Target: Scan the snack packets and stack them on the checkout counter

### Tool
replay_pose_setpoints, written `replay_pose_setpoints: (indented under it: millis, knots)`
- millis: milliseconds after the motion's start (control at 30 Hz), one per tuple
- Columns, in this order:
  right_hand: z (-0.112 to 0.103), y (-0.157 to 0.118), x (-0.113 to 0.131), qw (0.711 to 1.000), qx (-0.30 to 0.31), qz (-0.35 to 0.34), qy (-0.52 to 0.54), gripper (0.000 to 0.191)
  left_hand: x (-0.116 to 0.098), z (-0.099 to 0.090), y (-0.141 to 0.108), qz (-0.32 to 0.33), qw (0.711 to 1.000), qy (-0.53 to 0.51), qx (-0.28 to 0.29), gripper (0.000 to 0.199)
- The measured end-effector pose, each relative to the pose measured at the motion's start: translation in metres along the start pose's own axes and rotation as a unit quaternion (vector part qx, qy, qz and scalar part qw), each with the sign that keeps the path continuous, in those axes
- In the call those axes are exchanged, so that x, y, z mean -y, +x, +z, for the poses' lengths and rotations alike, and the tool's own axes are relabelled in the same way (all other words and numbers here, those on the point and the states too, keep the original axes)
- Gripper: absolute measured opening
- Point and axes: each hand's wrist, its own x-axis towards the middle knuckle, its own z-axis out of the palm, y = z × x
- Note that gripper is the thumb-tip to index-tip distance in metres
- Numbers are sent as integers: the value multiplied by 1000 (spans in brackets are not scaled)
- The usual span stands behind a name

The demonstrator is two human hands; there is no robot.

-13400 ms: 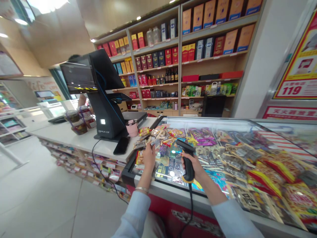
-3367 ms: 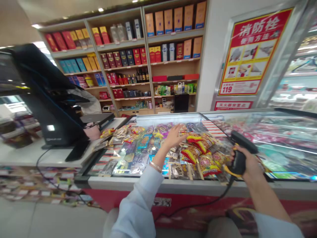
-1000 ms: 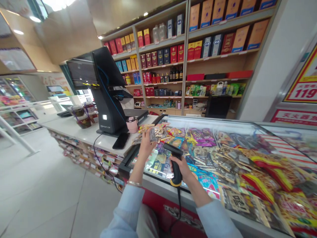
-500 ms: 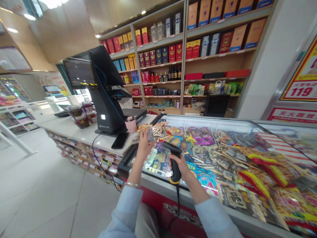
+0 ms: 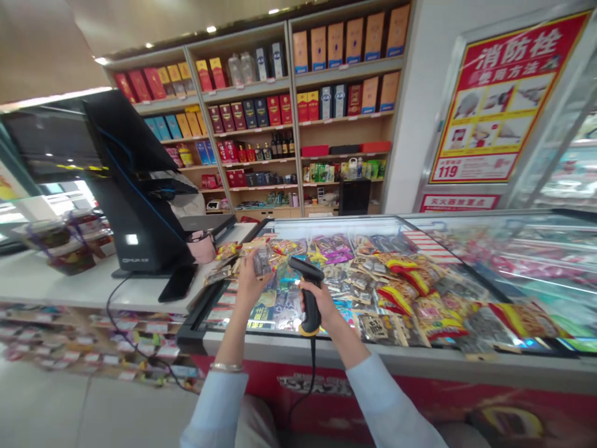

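My left hand [image 5: 250,279] holds a small clear-and-brown snack packet [image 5: 262,260] upright between thumb and fingers, over the left part of the glass-topped case. Wrapped round the handle of a black barcode scanner [image 5: 310,305] is my right hand [image 5: 321,303]. The scanner's head points left, towards the packet, with a gap between them, and its cable hangs down over the case's front. Beneath and beyond both hands lie many snack packets: purple ones [image 5: 336,249], brown ones and red-yellow bags [image 5: 436,316].
On the white counter [image 5: 140,287] at left are a black checkout terminal [image 5: 135,211], a phone [image 5: 178,283], a pink cup [image 5: 201,247] and stacked food tubs [image 5: 69,252]. Shelves of boxes [image 5: 261,115] stand behind. A red poster [image 5: 504,106] hangs at right.
The view has turned right, so the terminal and shelves sit further left and more of the case shows. Both hands keep their holds on the packet and the scanner.
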Motion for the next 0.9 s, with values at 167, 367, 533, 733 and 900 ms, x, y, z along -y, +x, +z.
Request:
replay_pose_setpoints:
  millis: [167,367,533,733,900]
  knots:
    - [-45,-35,50,996,-69,-60,17,27,-55,69,-4,-5,990,-127,56,77]
    - [-120,-70,117,980,-145,-136,13,26,-148,139,0,-2,951,-266,161,79]
    - [-185,-96,163,959,-228,-168,27,25,-220,186,15,-27,920,-332,208,56]
    - [-254,-120,190,936,-287,-192,70,25,-261,237,26,-18,924,-296,240,31]
    - [-298,-126,185,920,-324,-198,102,19,-264,256,15,-13,948,-164,272,48]
